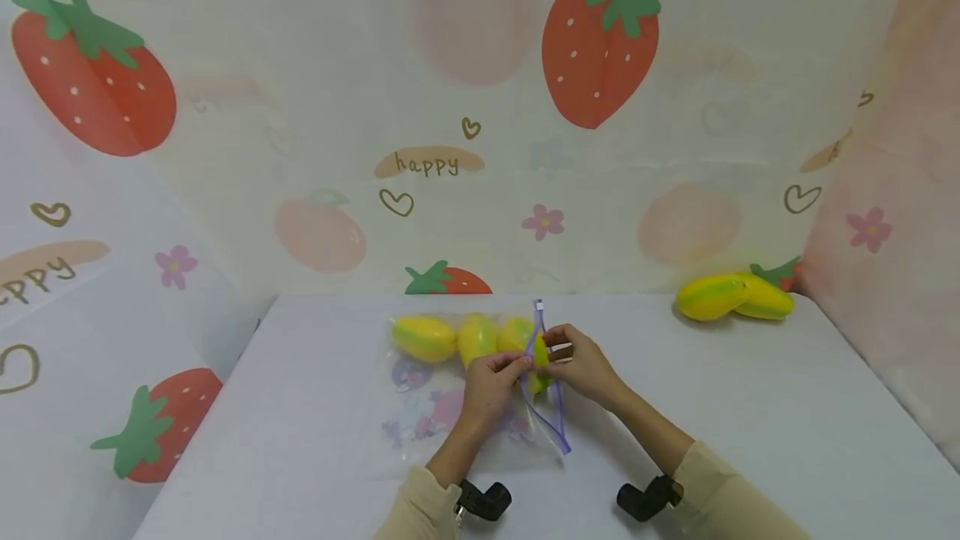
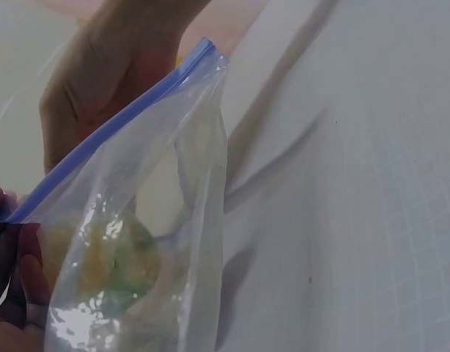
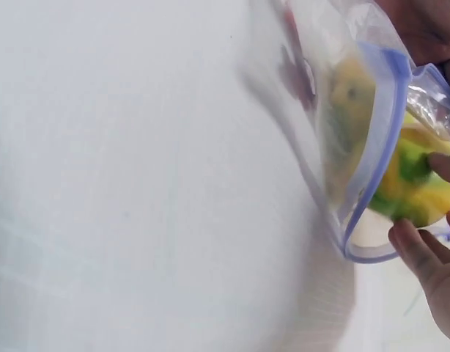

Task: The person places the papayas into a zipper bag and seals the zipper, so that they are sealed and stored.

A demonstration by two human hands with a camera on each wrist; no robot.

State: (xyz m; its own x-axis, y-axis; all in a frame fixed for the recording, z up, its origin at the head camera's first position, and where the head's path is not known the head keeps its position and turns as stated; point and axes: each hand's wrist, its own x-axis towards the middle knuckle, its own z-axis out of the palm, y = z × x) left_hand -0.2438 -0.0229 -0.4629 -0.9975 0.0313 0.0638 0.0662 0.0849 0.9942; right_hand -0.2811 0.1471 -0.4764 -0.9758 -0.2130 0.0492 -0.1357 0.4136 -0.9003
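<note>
A clear zip bag [image 1: 405, 452] printed with pastel pictures lies on the table, its purple zip edge [image 1: 556, 427] parted on the right. Inside it rest several yellow, mango-like fruits, among them one at the left [image 1: 423, 339] and one in the middle [image 1: 477, 337]. My left hand [image 1: 487, 394] pinches the bag's rim between thumb and fingers. At the mouth, my right hand [image 1: 588, 369] holds a yellow-green mango-like fruit [image 3: 415, 183], thumb on one side and fingers on the other. The left wrist view shows another fruit [image 2: 115, 260] blurrily through the plastic.
Two more yellow-green fruits [image 1: 712, 297] lie together at the table's back right corner. The white table [image 1: 262, 432] meets a strawberry-printed backdrop [image 1: 337, 107] behind and at both sides. Black wrist mounts sit on the left [image 1: 486, 501] and right [image 1: 647, 498] wrists.
</note>
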